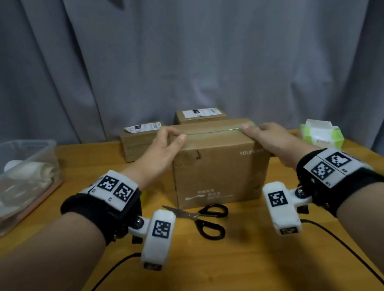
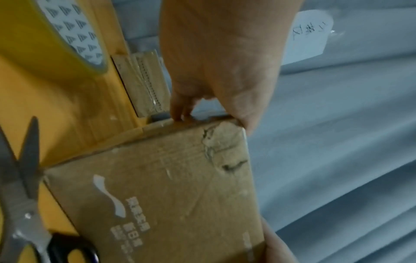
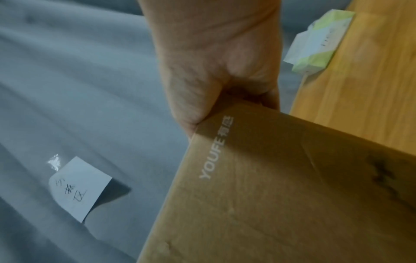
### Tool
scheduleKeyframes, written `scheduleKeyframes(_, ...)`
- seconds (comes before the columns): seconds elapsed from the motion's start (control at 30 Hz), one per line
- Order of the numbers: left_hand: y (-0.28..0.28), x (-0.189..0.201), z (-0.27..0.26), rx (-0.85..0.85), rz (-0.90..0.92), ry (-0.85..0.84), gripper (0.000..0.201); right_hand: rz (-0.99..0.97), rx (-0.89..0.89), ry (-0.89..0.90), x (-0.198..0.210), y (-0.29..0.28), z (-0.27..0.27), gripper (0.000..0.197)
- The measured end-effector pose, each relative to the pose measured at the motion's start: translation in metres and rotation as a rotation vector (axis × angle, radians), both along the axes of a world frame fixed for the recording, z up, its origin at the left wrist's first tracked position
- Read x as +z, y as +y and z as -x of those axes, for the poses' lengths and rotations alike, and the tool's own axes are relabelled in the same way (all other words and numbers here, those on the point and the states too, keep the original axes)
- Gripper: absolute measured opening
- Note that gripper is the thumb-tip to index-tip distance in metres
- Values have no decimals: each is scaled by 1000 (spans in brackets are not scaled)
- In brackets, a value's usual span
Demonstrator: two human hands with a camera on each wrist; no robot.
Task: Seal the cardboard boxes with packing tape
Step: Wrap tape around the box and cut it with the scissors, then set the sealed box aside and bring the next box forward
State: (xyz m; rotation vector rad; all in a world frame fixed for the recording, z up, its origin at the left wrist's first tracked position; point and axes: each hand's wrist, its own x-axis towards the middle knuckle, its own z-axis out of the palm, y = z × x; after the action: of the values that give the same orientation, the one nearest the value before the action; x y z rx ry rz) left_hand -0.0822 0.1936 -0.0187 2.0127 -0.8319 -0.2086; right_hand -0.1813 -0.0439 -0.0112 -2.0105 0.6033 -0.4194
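Observation:
A large brown cardboard box (image 1: 218, 166) stands in the middle of the wooden table (image 1: 243, 268), flaps shut. A strip of clear tape (image 1: 213, 131) runs taut across its top from hand to hand. My left hand (image 1: 177, 135) pinches the strip's left end between thumb and curled fingers at the box's top left edge (image 2: 216, 92). At the top right edge my right hand (image 1: 250, 128) holds the other end, thumb on top and fingers curled down the side (image 3: 229, 99). The yellow tape roll (image 2: 56, 35) lies on the table left of the box.
Black-handled scissors (image 1: 206, 218) lie in front of the box. Two smaller labelled boxes (image 1: 139, 140) (image 1: 199, 115) stand behind it. A clear plastic tub (image 1: 15, 179) sits at the left, a green-and-white tissue pack (image 1: 322, 134) at the right. A grey curtain hangs behind.

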Motion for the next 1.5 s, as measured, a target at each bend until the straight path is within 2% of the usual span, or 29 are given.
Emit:
scheduleKeyframes(0.1,-5,1,2,41,140,154,60,-52,5,-125,-4,-2,4,26)
scheduleKeyframes(0.17,-6,1,1,41,221,175,60,-58,13,-178,-6,-1,5,19)
scheduleKeyframes(0.2,-7,0,1,44,256,170,58,-55,18,-199,-8,-1,5,22)
scheduleKeyframes(0.3,-8,-4,1,65,312,161,56,-69,22,-212,-12,-1,4,45)
scheduleKeyframes(0.43,-6,-6,-2,44,316,154,66,-105,44,-208,-11,-3,3,50)
scheduleKeyframes(0.5,-2,-5,-6,0,275,144,72,-137,78,-152,-8,-2,7,56)
scheduleKeyframes(0.63,3,-8,-5,-121,61,143,111,-171,230,6,-5,0,21,84)
scheduleKeyframes(0.7,3,-15,-8,-135,49,117,120,-186,220,-33,-6,3,25,73)
scheduleKeyframes(0.8,4,-21,-6,-149,93,87,112,-234,145,-65,-7,4,26,56)
scheduleKeyframes(0.93,1,-21,4,-60,259,137,86,-391,128,-123,-13,-12,36,62)
scheduleKeyframes(1.0,-5,-23,6,16,333,183,80,-447,96,-183,-21,-17,41,62)
scheduleKeyframes(1.07,-12,-30,5,29,277,222,79,-460,38,-164,-32,-15,43,50)
scheduleKeyframes(1.13,-19,-38,5,28,106,188,73,-482,-17,-57,-43,-9,43,44)
scheduleKeyframes(1.2,-24,-41,4,41,37,138,64,-492,-58,2,-48,-2,40,62)
scheduleKeyframes(1.27,-27,-40,5,49,68,128,49,-479,-110,0,-48,3,35,74)
scheduleKeyframes(1.33,-33,-37,9,26,61,149,43,-417,-211,-50,-47,4,28,77)
scheduleKeyframes(1.37,-37,-36,11,5,34,117,44,-316,-280,-85,-44,5,25,76)
scheduleKeyframes(1.43,-49,-36,16,-19,-60,-46,46,103,-364,-54,-38,6,20,76)
scheduleKeyframes(1.5,-68,-37,22,-77,-114,-149,46,502,-250,84,-32,11,16,71)
